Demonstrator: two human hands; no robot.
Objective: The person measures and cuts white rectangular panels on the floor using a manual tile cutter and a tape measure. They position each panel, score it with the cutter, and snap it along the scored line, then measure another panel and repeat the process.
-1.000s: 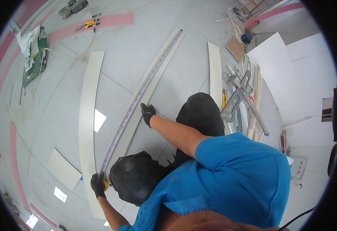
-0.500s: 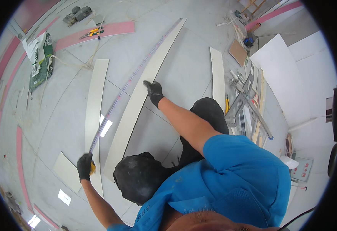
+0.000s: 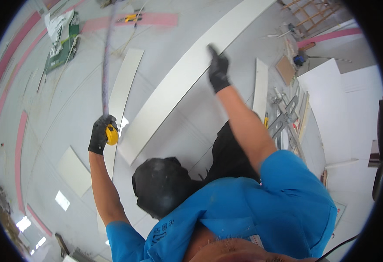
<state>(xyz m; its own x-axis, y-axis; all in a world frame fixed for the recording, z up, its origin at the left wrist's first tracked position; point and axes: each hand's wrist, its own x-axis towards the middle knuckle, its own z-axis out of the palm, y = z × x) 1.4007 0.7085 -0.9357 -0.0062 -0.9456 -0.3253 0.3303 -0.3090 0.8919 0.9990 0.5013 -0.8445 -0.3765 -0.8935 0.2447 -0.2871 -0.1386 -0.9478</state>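
In the head view my black-gloved left hand (image 3: 102,133) grips a yellow tape measure (image 3: 111,135). Its blurred blade (image 3: 106,65) stretches upward toward the top edge. At the upper middle my gloved right hand (image 3: 217,67), smeared by motion, holds the edge of a long white board (image 3: 174,87), which lies diagonally above my dark-clad knees (image 3: 158,187). Shorter pale strips lie on either side, one beside the tape (image 3: 130,65) and one to the right (image 3: 260,83).
Grey tiled floor holds a pink strip with yellow-handled tools (image 3: 131,18), a green-white sack (image 3: 62,39) and a small white panel (image 3: 73,170). At the right are metal tools (image 3: 283,113), a brown square (image 3: 285,70), large white panels (image 3: 331,87) and a wooden frame (image 3: 309,13).
My left hand has risen with the tape, whose blade has left the board and swung upright. My right hand has moved up and right, and the long board has shifted with it.
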